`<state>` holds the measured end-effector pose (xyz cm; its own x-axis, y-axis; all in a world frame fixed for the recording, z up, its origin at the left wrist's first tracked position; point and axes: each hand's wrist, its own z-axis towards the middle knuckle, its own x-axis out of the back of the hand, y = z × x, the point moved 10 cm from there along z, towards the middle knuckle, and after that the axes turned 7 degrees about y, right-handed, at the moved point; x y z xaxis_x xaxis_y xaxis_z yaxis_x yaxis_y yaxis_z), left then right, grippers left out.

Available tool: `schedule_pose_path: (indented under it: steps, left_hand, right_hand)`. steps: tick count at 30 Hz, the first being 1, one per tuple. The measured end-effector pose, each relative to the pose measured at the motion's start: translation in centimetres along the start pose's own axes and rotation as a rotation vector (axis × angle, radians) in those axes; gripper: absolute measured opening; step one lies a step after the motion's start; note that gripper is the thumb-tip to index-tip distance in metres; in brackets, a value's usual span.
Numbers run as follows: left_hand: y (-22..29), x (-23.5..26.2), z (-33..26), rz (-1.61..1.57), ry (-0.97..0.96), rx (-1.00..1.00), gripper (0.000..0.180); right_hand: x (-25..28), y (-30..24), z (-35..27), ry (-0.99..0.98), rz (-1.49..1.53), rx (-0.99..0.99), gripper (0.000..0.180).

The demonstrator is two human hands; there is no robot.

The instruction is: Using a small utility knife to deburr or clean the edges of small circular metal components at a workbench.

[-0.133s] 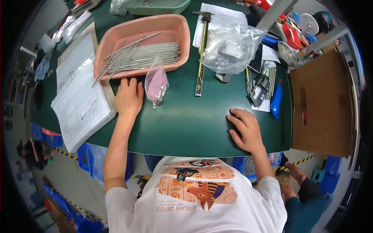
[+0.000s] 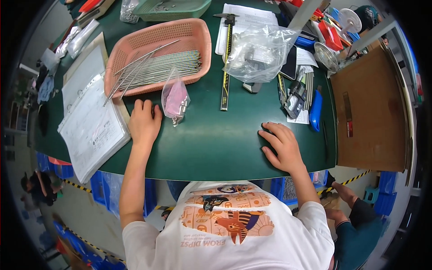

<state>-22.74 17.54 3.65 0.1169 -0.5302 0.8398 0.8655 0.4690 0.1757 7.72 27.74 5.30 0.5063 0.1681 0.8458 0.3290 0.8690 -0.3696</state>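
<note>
My left hand (image 2: 145, 122) rests on the green table just below a pink plastic basket (image 2: 206, 45), its fingers loosely bent and apart, with nothing seen in them. Inside the basket lie many thin metal rods (image 2: 173, 64); a few cross the others and stick out over its near left edge. Beside that hand is a clear bag (image 2: 174, 100) holding something pink and small metal parts. Toward the right, my right hand (image 2: 283, 149) lies on the tabletop, fingers spread and holding nothing.
An open binder of papers (image 2: 96, 130) lies at left. Beyond my hands are a caliper (image 2: 226, 67), a clear plastic bag (image 2: 258, 54) over papers, a digital caliper (image 2: 295, 100) and a blue-handled tool (image 2: 316, 110). A cardboard box (image 2: 371, 112) borders the right edge; a green basket (image 2: 175, 12) sits at back.
The whole view has shifted slightly. My left hand has drawn back a little from the basket's near edge. My right hand stays in about the same place.
</note>
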Motion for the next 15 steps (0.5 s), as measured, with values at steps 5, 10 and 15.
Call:
schedule_pose_path:
  steps: [5, 10, 15]
  left_hand:
    - [3.3, 2.1, -4.0, -0.198, -0.045, -0.152, 0.016]
    - [10.5, 2.4, -5.9, -0.435, -0.114, -0.468, 0.017]
    - [17.4, 0.1, -5.9, -0.569, -0.166, -0.710, 0.023]
  right_hand:
    - [-0.3, 0.6, -0.4, 0.004, 0.005, -0.011, 0.038]
    - [-0.4, 0.1, -0.2, -0.005, -0.008, 0.052, 0.040]
    - [-1.0, -3.0, 1.3, -0.014, -0.010, 0.023, 0.044]
